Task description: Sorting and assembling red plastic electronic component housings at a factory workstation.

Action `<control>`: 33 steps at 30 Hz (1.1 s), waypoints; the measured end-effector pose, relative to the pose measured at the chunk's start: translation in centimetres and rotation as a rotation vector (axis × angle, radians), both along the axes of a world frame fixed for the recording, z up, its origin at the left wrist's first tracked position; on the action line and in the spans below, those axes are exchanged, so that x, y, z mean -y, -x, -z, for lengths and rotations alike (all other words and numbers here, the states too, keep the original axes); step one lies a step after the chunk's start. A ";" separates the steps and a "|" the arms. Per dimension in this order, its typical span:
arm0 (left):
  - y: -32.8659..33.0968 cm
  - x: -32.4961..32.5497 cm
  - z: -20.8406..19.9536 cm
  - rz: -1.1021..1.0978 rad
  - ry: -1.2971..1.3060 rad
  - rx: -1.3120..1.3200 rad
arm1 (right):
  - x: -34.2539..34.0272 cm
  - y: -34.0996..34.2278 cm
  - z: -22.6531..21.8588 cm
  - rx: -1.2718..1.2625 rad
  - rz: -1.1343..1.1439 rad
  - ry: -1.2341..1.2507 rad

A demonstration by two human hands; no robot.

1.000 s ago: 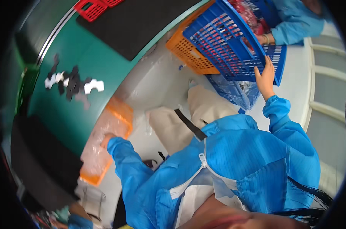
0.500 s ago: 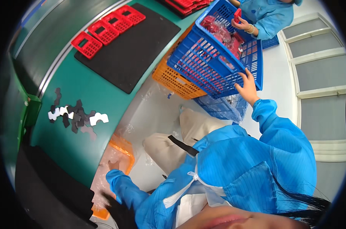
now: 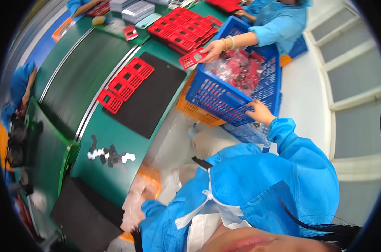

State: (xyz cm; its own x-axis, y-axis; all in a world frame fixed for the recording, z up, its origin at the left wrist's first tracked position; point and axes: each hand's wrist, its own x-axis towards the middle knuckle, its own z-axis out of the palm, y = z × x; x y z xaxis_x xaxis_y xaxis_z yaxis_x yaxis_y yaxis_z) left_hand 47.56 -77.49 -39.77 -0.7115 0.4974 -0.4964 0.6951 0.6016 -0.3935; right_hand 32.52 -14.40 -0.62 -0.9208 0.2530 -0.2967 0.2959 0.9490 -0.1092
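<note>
My right hand [image 3: 262, 112] grips the near corner of a blue plastic crate [image 3: 218, 93], its fingers hooked over the rim. Inside the crate lie red plastic parts [image 3: 243, 73] in clear bags. My left hand [image 3: 147, 194] is low beside the table, at an orange crate [image 3: 155, 178] with clear plastic bags [image 3: 134, 197] in it; its fingers are blurred and partly hidden by the sleeve. A co-worker's hand [image 3: 215, 49] holds a red calculator casing [image 3: 192, 59] over the blue crate's far left edge.
Red calculator casings [image 3: 122, 89] lie in a row along a black mat [image 3: 150, 103] on the green table [image 3: 108, 180]. Nearer are small black and white pieces [image 3: 110, 156]. Stacked red casings [image 3: 184, 29] stand farther back. A yellow-orange crate [image 3: 199, 111] sits under the blue one.
The view has shifted, showing more of the far table. The co-worker's hand has moved left with the red casing. My right hand has closed over the blue crate's rim.
</note>
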 end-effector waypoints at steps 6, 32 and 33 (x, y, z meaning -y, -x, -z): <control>4.4 -12.2 -13.1 -1.133 -1.341 0.290 | 7.9 12.3 0.5 -0.259 -0.438 0.485; 22.6 1.2 -28.8 -1.144 -0.959 -0.477 | 39.3 24.5 5.0 -0.378 -1.154 0.614; 22.9 1.9 -28.7 -1.121 -0.963 -0.462 | 42.9 24.0 4.9 -0.317 -1.207 0.687</control>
State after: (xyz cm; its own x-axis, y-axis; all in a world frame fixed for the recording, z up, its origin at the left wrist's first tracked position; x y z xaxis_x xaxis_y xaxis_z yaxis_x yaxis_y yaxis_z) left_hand 24.66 -79.39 -11.04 -0.9214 -0.3856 0.0484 -0.3381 0.8568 0.3893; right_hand 8.56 -57.32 -5.56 -0.5143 -0.8293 0.2187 -0.7662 0.3297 -0.5516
